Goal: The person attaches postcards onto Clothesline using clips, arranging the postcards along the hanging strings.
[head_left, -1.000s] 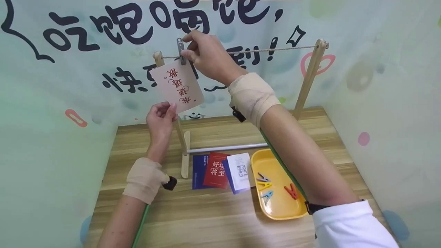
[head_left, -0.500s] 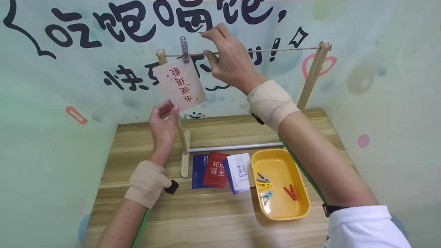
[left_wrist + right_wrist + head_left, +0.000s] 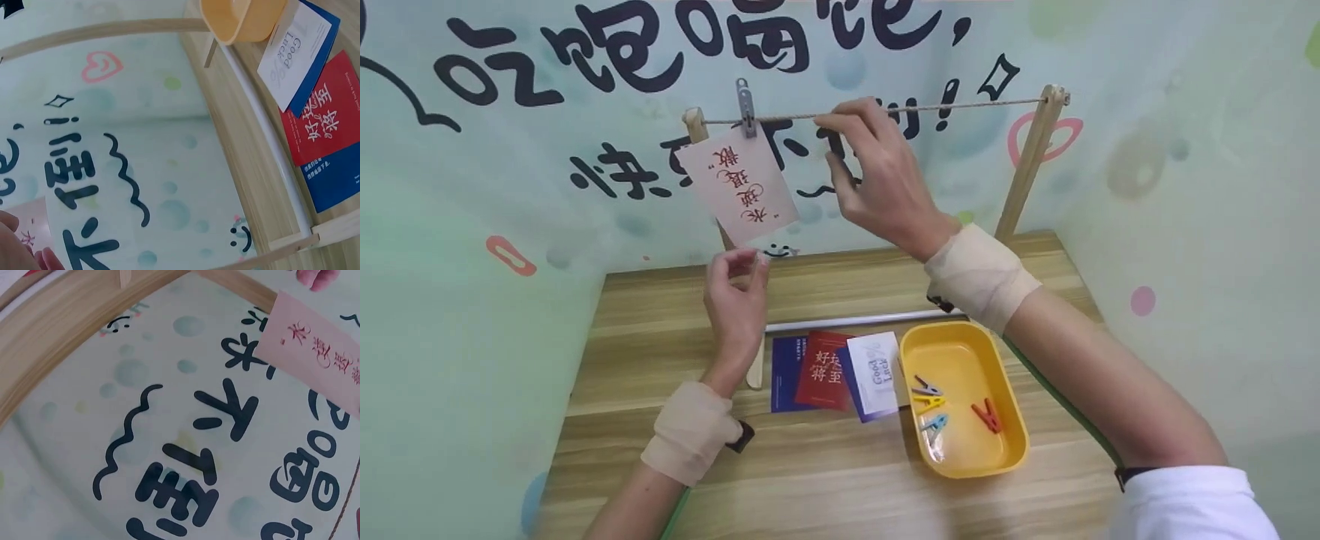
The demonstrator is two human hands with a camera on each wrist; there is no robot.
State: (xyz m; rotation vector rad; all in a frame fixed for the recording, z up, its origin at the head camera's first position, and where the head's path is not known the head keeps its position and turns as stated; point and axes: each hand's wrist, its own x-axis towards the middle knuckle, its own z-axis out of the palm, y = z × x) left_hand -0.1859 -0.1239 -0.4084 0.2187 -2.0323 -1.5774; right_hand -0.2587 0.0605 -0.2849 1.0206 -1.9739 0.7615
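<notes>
Setting: one wooden table (image 3: 810, 480) before a pale wall (image 3: 1192, 225) with black lettering. At the far side, two wooden posts (image 3: 1027, 172), one string (image 3: 982, 105) between them; one white rod (image 3: 840, 321) runs low across. In the way: the right hand (image 3: 889, 180) hides part of the string and lettering; the left hand (image 3: 736, 300) and its forearm cover the left post's lower part.

Cards on the table, four, overlapping: one blue card (image 3: 785, 382) at left, one red card (image 3: 821, 371), one white card (image 3: 876, 371) over a second blue card (image 3: 851, 379). To their right, one yellow tray (image 3: 975, 459), holding four clips: grey, yellow, blue, red (image 3: 987, 416).

Hanging: one pink card (image 3: 740, 187), tilted, under one grey clip (image 3: 745, 109) at the string's left end. Left hand: just below the card, fingers loosely bent, nothing held. Right hand: right of card and clip, apart from both, thumb and fingers spread, nothing held.
</notes>
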